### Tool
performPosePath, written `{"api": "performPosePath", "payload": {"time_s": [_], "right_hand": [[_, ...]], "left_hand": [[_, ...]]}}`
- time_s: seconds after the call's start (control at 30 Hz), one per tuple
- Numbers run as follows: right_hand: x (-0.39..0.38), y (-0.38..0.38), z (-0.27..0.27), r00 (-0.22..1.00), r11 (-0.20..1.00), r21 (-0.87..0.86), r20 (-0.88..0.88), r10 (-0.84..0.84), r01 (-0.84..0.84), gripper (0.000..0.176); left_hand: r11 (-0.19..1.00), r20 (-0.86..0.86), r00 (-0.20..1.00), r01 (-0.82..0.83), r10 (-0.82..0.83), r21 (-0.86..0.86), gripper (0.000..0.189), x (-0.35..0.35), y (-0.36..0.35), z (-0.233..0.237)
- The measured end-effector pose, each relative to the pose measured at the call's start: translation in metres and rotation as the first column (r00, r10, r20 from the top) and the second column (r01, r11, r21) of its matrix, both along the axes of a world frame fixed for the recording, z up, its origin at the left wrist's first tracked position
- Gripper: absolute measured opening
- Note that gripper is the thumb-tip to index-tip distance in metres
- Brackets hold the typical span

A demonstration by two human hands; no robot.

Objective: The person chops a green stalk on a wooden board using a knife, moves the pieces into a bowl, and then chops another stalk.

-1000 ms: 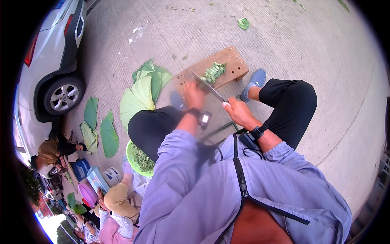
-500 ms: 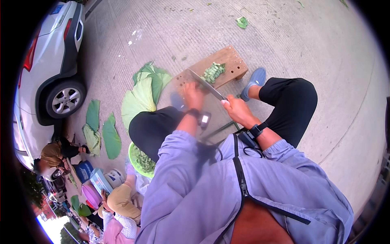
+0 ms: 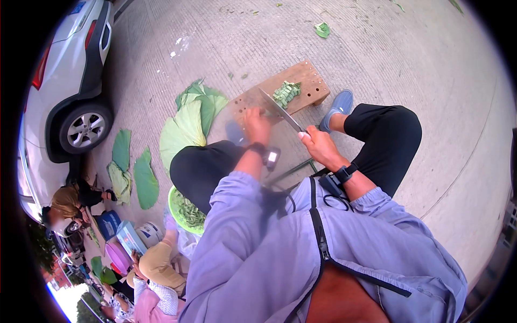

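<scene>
My right hand (image 3: 322,147) is closed round the handle of a kitchen knife (image 3: 282,111). Its long blade slants up and left across the near edge of a low wooden bench (image 3: 306,75). Against the far side of the blade lies a small heap of chopped green pieces (image 3: 287,93). My left hand (image 3: 257,127) rests at the bench's left part, left of the blade, fingers curled. A bit of green shows by its fingertips, but blur hides what it grips.
Large green leaves (image 3: 184,129) lie left of the bench. A light green basin (image 3: 188,215) of cut greens stands beside my left knee. Further left are a parked car (image 3: 81,81), loose leaves (image 3: 145,180), tubs (image 3: 129,237) and seated people (image 3: 161,269).
The knife in my right hand has shifted a little to the right, and the chopped pieces have slid slightly the same way. My left hand has stayed nearly in place.
</scene>
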State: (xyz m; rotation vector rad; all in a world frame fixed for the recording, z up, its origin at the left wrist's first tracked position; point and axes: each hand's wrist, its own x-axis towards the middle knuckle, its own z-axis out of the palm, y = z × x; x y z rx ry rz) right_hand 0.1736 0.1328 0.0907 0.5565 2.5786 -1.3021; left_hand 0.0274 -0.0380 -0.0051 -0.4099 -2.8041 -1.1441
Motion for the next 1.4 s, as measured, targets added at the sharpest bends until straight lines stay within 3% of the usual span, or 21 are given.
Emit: {"api": "performPosePath", "payload": {"time_s": [0.27,0.73,1.4], "right_hand": [[0.009,0.002,0.005,0.996,0.998,-0.053,-0.081,0.041,-0.045,0.042],[0.013,0.003,0.011,0.996,0.993,-0.085,-0.021,0.082,-0.084,0.041],[0.014,0.002,0.022,0.996,0.989,-0.119,-0.023,0.088,-0.09,0.042]], "left_hand": [[1.0,0.035,0.999,-0.014,0.013,0.028,0.018,0.0,0.0,0.005],[0.996,0.02,0.999,-0.028,0.026,0.082,0.016,-0.003,-0.003,0.0],[0.999,0.022,0.999,-0.029,0.029,0.029,0.016,-0.002,-0.007,0.005]]}}
